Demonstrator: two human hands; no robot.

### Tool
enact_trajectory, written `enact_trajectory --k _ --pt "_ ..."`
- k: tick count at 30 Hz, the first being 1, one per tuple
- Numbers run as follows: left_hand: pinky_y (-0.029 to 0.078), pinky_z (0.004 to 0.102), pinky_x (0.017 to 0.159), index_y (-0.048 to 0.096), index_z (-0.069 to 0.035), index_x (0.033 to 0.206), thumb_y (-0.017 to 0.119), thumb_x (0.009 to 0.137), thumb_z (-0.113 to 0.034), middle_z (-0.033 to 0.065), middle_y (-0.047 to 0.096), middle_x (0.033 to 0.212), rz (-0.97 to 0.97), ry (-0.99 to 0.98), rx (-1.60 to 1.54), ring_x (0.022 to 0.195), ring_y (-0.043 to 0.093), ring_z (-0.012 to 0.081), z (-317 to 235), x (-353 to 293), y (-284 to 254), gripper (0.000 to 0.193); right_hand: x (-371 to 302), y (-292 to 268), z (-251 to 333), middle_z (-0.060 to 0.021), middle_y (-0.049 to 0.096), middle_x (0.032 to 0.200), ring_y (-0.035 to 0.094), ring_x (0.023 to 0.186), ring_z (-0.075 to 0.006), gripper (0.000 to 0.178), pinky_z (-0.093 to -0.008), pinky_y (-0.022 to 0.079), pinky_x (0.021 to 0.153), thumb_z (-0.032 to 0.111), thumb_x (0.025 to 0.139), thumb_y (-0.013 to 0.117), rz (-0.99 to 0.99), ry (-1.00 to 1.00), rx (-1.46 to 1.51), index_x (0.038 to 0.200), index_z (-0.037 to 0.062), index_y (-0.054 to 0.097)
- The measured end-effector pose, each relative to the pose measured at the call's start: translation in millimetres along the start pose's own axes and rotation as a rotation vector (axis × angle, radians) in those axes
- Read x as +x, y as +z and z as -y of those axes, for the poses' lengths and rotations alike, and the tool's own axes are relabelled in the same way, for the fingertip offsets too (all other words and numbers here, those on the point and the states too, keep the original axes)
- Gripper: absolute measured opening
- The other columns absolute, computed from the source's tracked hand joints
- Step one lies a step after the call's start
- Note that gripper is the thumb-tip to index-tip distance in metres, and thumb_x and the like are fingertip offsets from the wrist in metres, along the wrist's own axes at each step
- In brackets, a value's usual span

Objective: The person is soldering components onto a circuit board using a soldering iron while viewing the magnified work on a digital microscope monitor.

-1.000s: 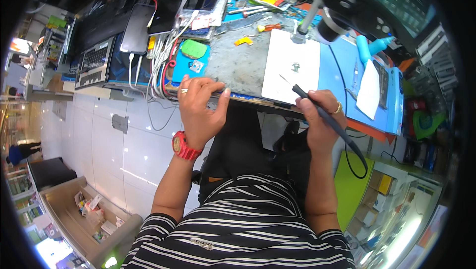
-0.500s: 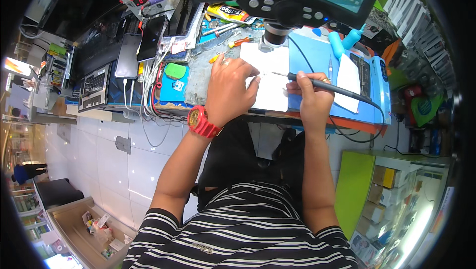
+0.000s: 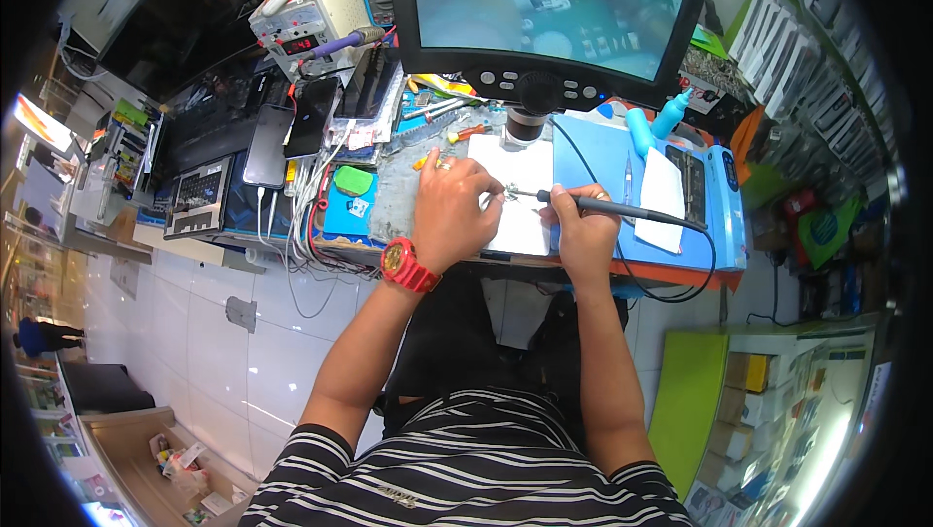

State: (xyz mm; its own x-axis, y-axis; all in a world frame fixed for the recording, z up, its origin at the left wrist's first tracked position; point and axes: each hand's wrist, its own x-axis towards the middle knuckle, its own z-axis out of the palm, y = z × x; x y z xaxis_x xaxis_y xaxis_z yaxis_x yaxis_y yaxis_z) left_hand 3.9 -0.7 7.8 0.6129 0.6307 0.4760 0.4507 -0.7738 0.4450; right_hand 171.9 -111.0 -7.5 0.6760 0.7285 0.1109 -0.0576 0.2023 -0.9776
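My left hand (image 3: 457, 211), with a red watch on its wrist, rests at the left edge of a white work sheet (image 3: 525, 230). Its thumb and forefinger close on a small circuit board (image 3: 509, 193), mostly hidden by the fingertips. My right hand (image 3: 586, 235) holds a soldering iron (image 3: 607, 206) like a pen, its black handle trailing a cable to the right. The iron's metal tip reaches the board beside my left fingertips. Above stands a microscope (image 3: 526, 124) with a monitor (image 3: 554, 7), whose screen displays a magnified green circuit board and blurred shapes.
Left of the sheet lie a green sponge (image 3: 353, 180), bundled white cables (image 3: 303, 201) and phones (image 3: 269, 148). Behind them is a power supply (image 3: 301, 41). To the right are a blue mat (image 3: 578, 143), turquoise bottles (image 3: 654, 126) and a folded white paper (image 3: 661, 198).
My right hand has brought the iron left, its tip now by my left fingertips. The whole view has shifted, and the monitor displays a different, greener part of a board.
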Motion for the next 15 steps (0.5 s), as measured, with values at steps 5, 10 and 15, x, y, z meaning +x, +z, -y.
enact_trajectory --k 5,10,15 --pt "0.03 0.0638 0.128 0.083 -0.01 0.088 0.079 0.088 -0.016 0.0061 0.073 0.095 -0.002 -0.019 -0.016 0.1 0.07 0.0307 -2.8 0.5 0.2 0.007 0.9 -1.0 -3.5 -0.0076 0.071 0.081 0.072 0.072 -0.0097 0.02 -0.0229 0.059 0.064 0.007 0.101 0.078 -0.003 0.013 0.0 0.091 -0.0006 0.063" --pt "0.03 0.0635 0.128 0.084 -0.01 0.086 0.079 0.086 -0.015 0.0068 0.075 0.096 0.018 -0.046 -0.033 0.105 0.07 0.0316 -4.0 1.8 -2.4 0.007 0.8 -0.6 -4.4 -0.0065 0.07 0.08 0.07 0.069 -0.0084 0.02 -0.0225 0.058 0.063 0.007 0.101 0.078 0.005 -0.012 0.005 0.091 -0.001 0.063" --pt "0.028 0.0641 0.129 0.084 -0.01 0.088 0.08 0.088 -0.017 0.0067 0.075 0.094 0.024 -0.047 -0.047 0.097 0.07 0.0314 -3.0 2.4 -2.4 0.008 0.7 0.4 -3.0 -0.007 0.071 0.079 0.07 0.069 -0.0089 0.021 -0.0229 0.058 0.063 0.008 0.1 0.079 0.001 -0.019 -0.035 0.089 -0.0009 0.064"
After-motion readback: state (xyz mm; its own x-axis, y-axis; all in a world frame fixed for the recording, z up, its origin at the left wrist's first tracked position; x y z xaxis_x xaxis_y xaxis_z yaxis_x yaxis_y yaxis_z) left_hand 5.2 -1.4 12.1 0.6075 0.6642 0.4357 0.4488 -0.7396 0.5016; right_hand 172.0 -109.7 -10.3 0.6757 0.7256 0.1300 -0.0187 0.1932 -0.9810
